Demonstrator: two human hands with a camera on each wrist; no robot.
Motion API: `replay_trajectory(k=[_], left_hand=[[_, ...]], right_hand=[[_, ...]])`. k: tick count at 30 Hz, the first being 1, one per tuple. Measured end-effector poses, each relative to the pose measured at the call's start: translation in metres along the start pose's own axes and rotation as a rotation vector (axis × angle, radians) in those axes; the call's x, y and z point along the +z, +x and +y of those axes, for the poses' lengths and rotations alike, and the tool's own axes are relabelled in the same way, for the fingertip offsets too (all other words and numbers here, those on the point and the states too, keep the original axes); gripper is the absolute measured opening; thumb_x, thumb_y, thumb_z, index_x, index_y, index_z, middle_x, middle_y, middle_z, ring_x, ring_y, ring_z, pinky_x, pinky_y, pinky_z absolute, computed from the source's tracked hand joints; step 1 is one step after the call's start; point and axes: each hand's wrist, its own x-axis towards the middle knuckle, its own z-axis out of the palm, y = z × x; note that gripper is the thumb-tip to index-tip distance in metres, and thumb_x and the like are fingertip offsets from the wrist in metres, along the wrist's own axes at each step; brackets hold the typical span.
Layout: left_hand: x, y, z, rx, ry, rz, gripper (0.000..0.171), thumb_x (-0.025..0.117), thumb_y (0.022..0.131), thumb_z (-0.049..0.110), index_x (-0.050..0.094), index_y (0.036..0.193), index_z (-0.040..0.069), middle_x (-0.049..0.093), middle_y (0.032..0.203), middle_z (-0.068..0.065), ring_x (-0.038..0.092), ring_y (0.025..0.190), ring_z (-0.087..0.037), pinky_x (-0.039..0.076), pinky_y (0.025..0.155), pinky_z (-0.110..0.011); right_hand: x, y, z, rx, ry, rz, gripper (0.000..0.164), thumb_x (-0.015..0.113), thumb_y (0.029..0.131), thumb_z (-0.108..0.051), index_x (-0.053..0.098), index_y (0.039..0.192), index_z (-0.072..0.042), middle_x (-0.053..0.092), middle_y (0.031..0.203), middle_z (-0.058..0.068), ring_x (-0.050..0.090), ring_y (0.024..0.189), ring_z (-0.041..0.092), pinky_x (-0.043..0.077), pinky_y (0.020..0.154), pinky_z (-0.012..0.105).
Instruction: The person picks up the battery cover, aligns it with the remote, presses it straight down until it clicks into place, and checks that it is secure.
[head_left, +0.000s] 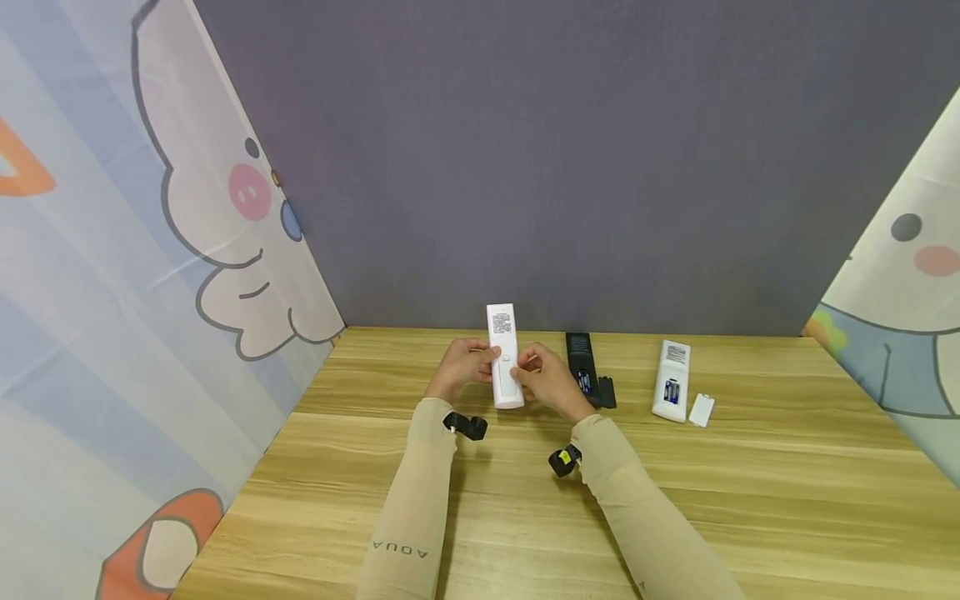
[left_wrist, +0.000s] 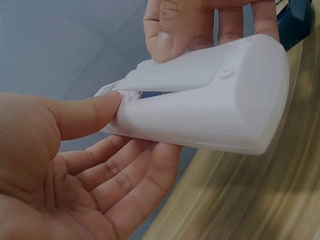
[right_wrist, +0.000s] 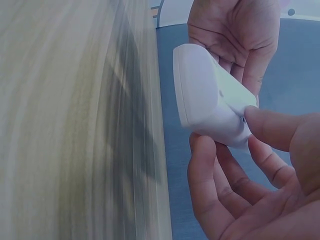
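While the wooden table (head_left: 517, 517) spreads beneath both hands and a dark grey panel (head_left: 570, 167) stands beyond them, the step in hand looks to be work on a remote's battery cover (lifting or seating it; these views do not settle which). The next move seems to call for a steady hold on the body and careful thumb control of the cover's tilted side.

The white remote (head_left: 502, 342) lies between the hands, back face toward the head camera, just right of the left hand (head_left: 459, 367) and just left of the right hand (head_left: 551, 383), held clear of the table. The left hand grasps one side, thumb on top and fingers beneath; the right hand grips the opposite side, its thumb against the cover. Near the right hand, on its right, lies a black remote (head_left: 581, 358); well apart, farther right of that hand, lies a second white remote (head_left: 677, 367).

Between the two thumbs sits the cover (left_wrist: 175, 74), tilted, with a gap along one edge. A black cover (head_left: 607, 392) and a loose white cover (head_left: 702, 410) lie right of the right hand, each beside its remote. Smallest, a blue battery (left_wrist: 151, 94) shows through the gap, close to the left thumb.
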Motion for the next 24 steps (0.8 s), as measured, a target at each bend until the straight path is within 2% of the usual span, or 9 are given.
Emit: replay_trajectory(k=[12,16,24], left_hand=[[-0.0004,0.0004,-0.0002,-0.008,0.013,-0.024,0.032,0.069,0.099,0.015,0.063,0.122,-0.007,0.073,0.092,-0.01,0.069,0.071,-0.015,0.063,0.082,-0.043],[-0.0017,0.0013,-0.001,-0.004,0.005,-0.056,0.034,0.071,0.097,0.013,0.063,0.123,-0.006,0.073,0.094,-0.011,0.071,0.073,-0.015,0.063,0.08,-0.039],[-0.004,0.0001,-0.0007,0.013,-0.007,-0.128,0.04,0.074,0.092,0.008,0.063,0.127,-0.007,0.074,0.109,-0.016,0.072,0.081,-0.015,0.062,0.079,-0.032]], right_hand=[[-0.0009,-0.0019,-0.0027,0.029,0.021,-0.016,0.012,0.068,0.099,-0.011,0.058,0.103,-0.005,0.066,0.103,0.015,0.067,0.08,0.022,0.062,0.074,0.044],[-0.0014,-0.0014,-0.0029,0.032,0.023,-0.017,0.011,0.068,0.099,-0.011,0.058,0.102,-0.005,0.067,0.104,0.015,0.068,0.077,0.021,0.062,0.074,0.045],[-0.0039,-0.0001,-0.0017,0.031,0.017,-0.014,0.014,0.067,0.099,-0.009,0.057,0.108,-0.007,0.063,0.103,0.016,0.064,0.078,0.023,0.06,0.068,0.041]])
